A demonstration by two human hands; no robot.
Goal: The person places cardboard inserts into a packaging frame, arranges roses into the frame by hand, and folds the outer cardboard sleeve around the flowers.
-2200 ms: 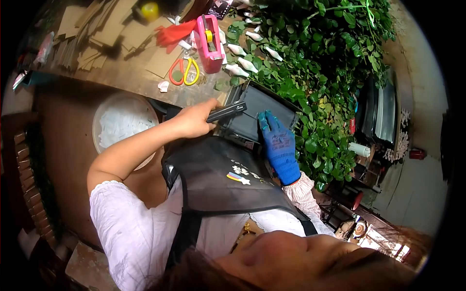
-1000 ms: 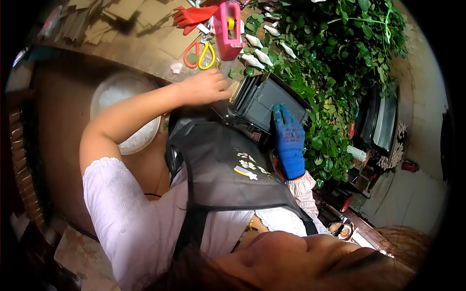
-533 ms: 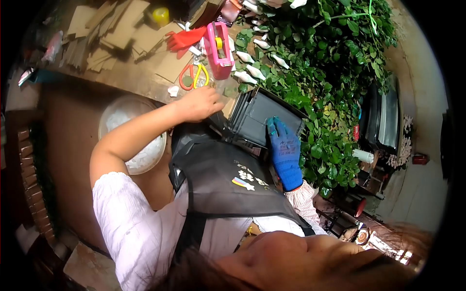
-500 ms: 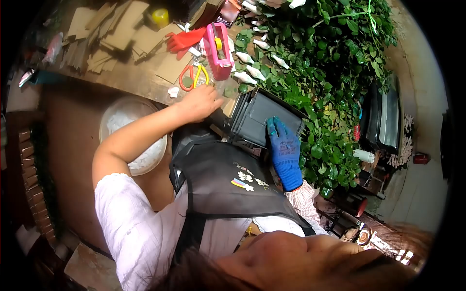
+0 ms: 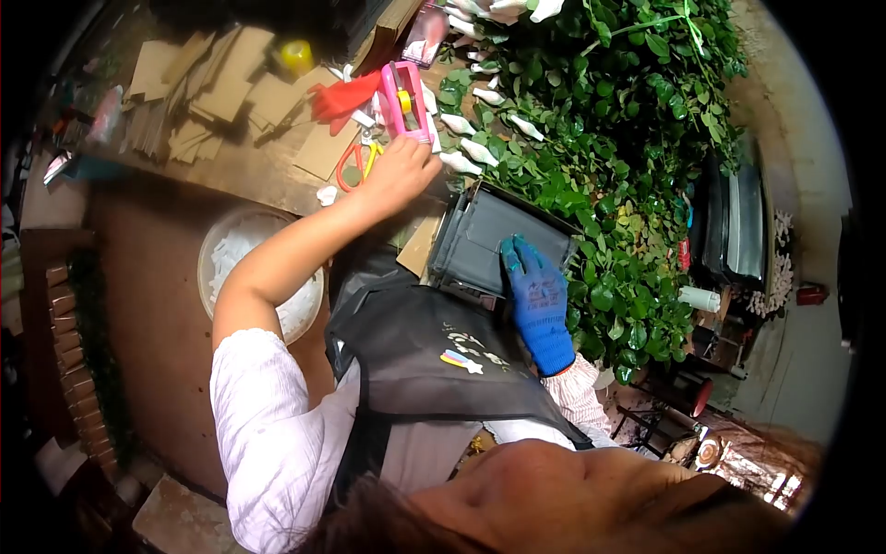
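Observation:
My bare left hand is at the near end of a pink tape dispenser with a yellow core. Its fingers are bunched together; whatever they pinch is hidden. Just beside it lie scissors with one orange and one yellow handle. My right hand, in a blue knit glove with a coated palm, rests flat on a dark grey rectangular plastic box, fingers stretched out. A piece of brown cardboard sticks out along the box's left side. The box stands close against my black apron.
Leafy green stems with white-wrapped heads cover the right side. Cardboard pieces, a red glove and a yellow tape roll lie on the table. A round tub with white scraps stands below.
My left hand has moved up and right onto the near end of the tape dispenser. The cardboard beside the grey box now shows. My right hand stays on the box.

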